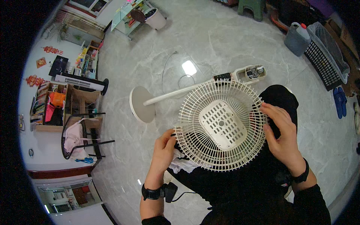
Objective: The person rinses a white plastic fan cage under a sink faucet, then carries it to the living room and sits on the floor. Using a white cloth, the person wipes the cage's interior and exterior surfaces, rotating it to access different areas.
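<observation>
A white plastic fan grille (194, 152) with a slotted oval centre plate (222, 125) lies over my lap. My left hand (164, 147) pinches its left rim between thumb and fingers. At the right rim, my right hand (281, 132) has its fingers and thumb against the grille's edge. Beneath the grille's lower left, a crumpled white cloth (182, 165) rests on my black-clothed leg. Beyond the grille, the fan stand lies on its side, with its round base (142, 104), white pole (174, 93) and an open motor housing (256, 72).
A thin power cord (162, 70) trails over the grey marble-look floor (191, 36). On the right are a grey jug (297, 39), a black slatted basket (322, 64) and blue slippers (339, 102). A chair (67, 149) holding a pink bag stands left; a white bin (156, 20) is far off.
</observation>
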Tool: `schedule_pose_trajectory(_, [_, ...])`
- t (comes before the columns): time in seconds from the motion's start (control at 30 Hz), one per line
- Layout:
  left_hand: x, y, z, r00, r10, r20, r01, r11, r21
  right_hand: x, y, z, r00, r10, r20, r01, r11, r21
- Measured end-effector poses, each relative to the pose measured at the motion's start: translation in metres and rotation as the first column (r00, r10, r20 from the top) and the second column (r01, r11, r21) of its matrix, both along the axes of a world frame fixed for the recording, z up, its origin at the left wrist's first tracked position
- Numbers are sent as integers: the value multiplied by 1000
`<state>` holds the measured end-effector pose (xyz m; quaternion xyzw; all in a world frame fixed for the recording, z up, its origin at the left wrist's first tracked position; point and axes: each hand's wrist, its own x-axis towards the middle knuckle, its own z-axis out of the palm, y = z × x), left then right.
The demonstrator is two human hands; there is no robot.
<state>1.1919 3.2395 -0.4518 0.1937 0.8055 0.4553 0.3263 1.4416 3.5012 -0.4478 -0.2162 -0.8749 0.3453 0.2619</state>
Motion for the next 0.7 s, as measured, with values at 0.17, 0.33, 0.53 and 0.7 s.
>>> schedule_pose_trajectory(0.17, [19, 22, 24, 897, -266, -353, 102, 901, -421, 1, -4, -10, 1000, -7, -28, 9, 997, 82])
schedule_pose_trajectory(0.33, [19, 13, 30, 851, -215, -480, 73, 952, -298, 3, -1, -12, 999, 35, -27, -33, 999, 41])
schedule_pose_trajectory(0.53, [29, 7, 105, 977, -47, -206, 13, 986, -166, 7, 5, -11, 998, 39, -47, -41, 999, -31])
schedule_pose_trajectory(0.7, [25, -27, 136, 893, 104, -439, -2, 974, 226, 7, 6, -8, 981, 121, -150, -135, 987, -84])
